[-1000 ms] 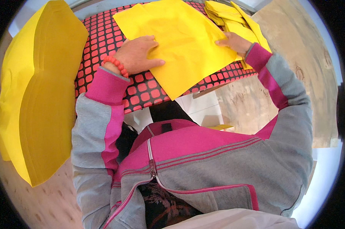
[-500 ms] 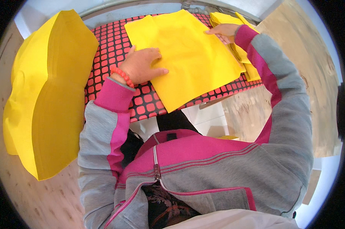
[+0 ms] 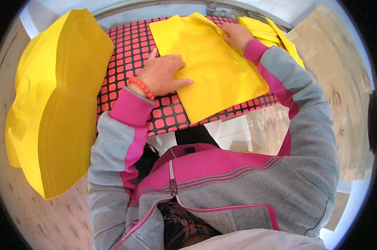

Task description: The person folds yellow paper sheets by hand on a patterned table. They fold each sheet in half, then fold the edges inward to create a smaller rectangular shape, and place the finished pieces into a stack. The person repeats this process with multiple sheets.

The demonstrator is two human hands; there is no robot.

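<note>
A flat yellow cloth piece (image 3: pixel 213 79) lies on the table in front of me, slightly rumpled at its far right part. Across its left edge rests my left hand (image 3: pixel 165 75), fingers and thumb spread, with a red bead bracelet on the wrist. My right hand (image 3: pixel 237 36) is at the far right edge of the cloth, its fingers bent and closed on that edge. Part of the right fingertips is hidden by the hand itself.
A red-and-black patterned cover (image 3: pixel 128 58) lies over the table. At its far right are folded yellow pieces (image 3: pixel 261 31). A tall stack of yellow cloth (image 3: pixel 69 104) stands at the left. Wooden boards (image 3: pixel 330 79) are at the right, and a pipe (image 3: pixel 155 5) runs behind the table.
My right hand has moved inward to the left, drawing the cloth's far right edge with it. More of the folded pieces shows. My left hand stays spread on the left edge.
</note>
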